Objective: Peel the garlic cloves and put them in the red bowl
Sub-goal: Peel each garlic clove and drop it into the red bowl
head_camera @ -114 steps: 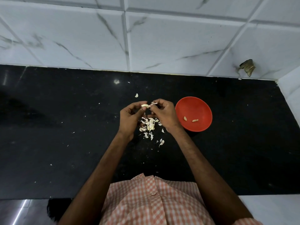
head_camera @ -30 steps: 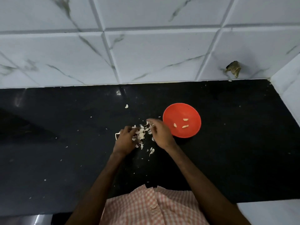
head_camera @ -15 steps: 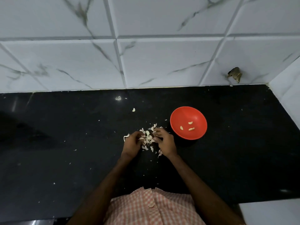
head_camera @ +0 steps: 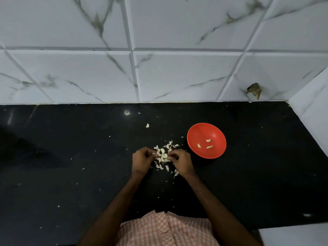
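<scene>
Left of the red bowl, just beside it, a little pile of garlic lies on the black counter. The pile is a mix of white cloves and thin loose skins. Many bits are too small to tell which is which.

Both hands are at this pile. The left hand is on the side of the pile far from the bowl. Its fingers are curled in and pinch a small white bit at the edge. The right hand is on the side near the bowl, and its curled fingers pinch another bit of the pile. I cannot tell if these bits are cloves or only skin.

Inside the bowl lie three peeled cloves, apart from each other, near the bottom. Nothing else is in the bowl. So I think a small part of the job is done. More is left, as the pile looks to have cloves that need peeling, but how many is hard to say.

One small white bit lies alone, left of the bowl and closer to the tiled wall. It seems the hands are picking the next clove to peel.
</scene>
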Demonstrator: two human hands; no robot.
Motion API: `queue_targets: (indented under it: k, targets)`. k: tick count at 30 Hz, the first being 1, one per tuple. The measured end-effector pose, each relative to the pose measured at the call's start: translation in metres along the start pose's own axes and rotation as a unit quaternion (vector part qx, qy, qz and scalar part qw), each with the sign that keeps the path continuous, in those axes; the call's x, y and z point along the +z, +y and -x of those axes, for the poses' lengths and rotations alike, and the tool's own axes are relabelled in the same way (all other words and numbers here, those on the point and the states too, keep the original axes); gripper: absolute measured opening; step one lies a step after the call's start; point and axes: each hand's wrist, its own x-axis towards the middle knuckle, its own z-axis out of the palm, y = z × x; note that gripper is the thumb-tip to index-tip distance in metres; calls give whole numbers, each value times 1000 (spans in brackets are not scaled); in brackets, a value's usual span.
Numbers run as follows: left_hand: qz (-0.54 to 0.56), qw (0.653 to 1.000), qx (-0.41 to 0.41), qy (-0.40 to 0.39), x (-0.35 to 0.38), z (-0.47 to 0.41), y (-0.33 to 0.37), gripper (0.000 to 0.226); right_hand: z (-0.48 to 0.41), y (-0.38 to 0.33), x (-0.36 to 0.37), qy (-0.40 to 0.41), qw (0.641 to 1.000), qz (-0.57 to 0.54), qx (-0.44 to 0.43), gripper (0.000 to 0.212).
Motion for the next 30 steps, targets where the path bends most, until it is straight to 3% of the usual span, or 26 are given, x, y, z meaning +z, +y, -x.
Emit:
queue_targets:
  k: [2,5,11,15,22,27,30]
  targets:
    - [20,1000,0,-3,1,1,4,18,0,-2,0,-20,999,42,-17,13]
    - [35,999,-10,-1,3,1,8,23,-1,-10,-2,10,996,79,-51,23]
    - [95,995,5,-13,8,2,8,4,-6,-33,1,26,999,-32,-26,19]
    - [119,992,27,-43,10,2,12,23,-6,-37,2,19,996,-57,-61,10]
    - [257,964,-19,-59,11,5,19,44,-4,-39,-1,57,991,-37,-116,18]
    - [318,947,-42,-17,7,3,19,48,-4,-45,0,5,989,-56,-134,17]
    - [327,943,-51,-12,6,3,19,43,-2,-45,2,-26,990,-104,-96,14]
